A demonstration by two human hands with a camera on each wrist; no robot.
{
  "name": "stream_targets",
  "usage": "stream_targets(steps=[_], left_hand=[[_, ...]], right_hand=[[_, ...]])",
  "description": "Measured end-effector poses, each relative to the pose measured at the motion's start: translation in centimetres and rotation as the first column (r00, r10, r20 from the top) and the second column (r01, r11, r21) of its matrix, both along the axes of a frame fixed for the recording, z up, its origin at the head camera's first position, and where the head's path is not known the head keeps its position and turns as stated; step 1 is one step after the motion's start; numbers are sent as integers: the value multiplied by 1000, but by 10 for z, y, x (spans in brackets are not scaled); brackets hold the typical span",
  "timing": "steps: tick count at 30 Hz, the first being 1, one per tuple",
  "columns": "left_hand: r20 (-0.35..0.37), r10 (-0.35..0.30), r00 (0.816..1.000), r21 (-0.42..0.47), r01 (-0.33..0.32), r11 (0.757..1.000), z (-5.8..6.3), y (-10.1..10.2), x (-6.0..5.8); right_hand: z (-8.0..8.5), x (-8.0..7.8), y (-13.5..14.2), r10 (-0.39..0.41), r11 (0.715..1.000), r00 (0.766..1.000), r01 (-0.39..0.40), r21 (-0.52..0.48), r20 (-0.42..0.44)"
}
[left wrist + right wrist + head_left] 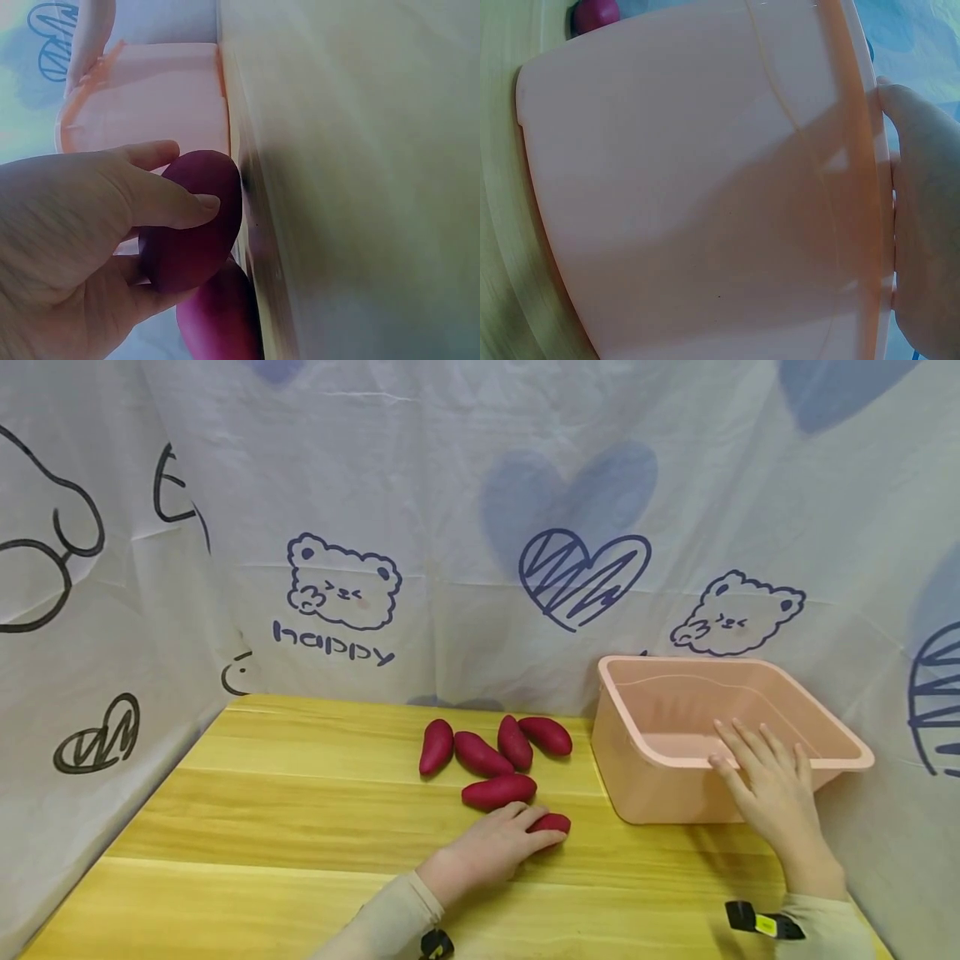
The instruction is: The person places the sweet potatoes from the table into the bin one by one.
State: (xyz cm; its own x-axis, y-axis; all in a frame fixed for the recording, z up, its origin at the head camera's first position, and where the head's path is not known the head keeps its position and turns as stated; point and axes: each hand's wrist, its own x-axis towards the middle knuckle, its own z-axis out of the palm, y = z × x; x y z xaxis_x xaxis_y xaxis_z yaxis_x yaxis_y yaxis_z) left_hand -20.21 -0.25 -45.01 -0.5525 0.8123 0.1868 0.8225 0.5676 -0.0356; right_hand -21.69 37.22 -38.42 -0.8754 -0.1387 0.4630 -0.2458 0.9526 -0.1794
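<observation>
Nearest you, your two pale sleeves (393,910) come in over the near part of the desk (300,852), with a dark device (437,945) at the left wrist and a black band (742,917) with a yellow patch at the right. Ahead of the left cuff, your left hand (495,846) has its fingers curled round a dark red sweet potato (553,824), the thumb on one side of it; it is low over the desk, and you cannot tell whether it touches the wood. To the right, your right hand (776,797) lies across the near rim of a pink bin (675,793), its fingers straight, reaching over into the bin and grasping nothing loose. The bin stands by the desk's right edge, towards the far right corner.

Just beyond the held piece, a second sweet potato (499,792) lies sideways. Farther on, near the desk's far edge, you have four more: one (437,748) on the side of the far left corner, a slanted one (483,755), an upright-pointing one (515,743), and the last (547,736) nearest the bin. Behind the far edge hangs a white cloth (465,635) printed with hearts and bears.
</observation>
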Motion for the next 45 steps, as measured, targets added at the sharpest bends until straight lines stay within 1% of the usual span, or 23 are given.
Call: stream_targets(steps=[6,10,13,16,23,30,38,45], left_hand=[[-22,-11,1000,42,11,999,3,0,-1],[-28,5,1000,60,-3,998,5,-1,-3],[-30,20,999,54,-19,998,6,-4,-5],[-40,25,999,57,-23,998,10,-6,-6],[-71,43,997,94,-37,995,19,-9,-8],[-47,66,997,94,-61,994,25,-11,-9],[-66,94,993,112,-86,990,35,-9,-11],[-76,81,994,141,-70,988,41,-5,-15]], right_hand=[[1,0,1,-3,1000,1000,3,3,1],[1,0,2,0,1000,1000,0,3,0],[1,0,1,4,1000,1000,-4,2,-1],[1,0,0,5,1000,1000,-5,5,0],[4,-1,-1,-5,1000,1000,5,5,12],[1,-1,1,-1,1000,1000,1,0,-2],[0,1,1,-5,1000,1000,5,-15,-3],[3,-1,1,-6,1000,1000,6,-4,7]])
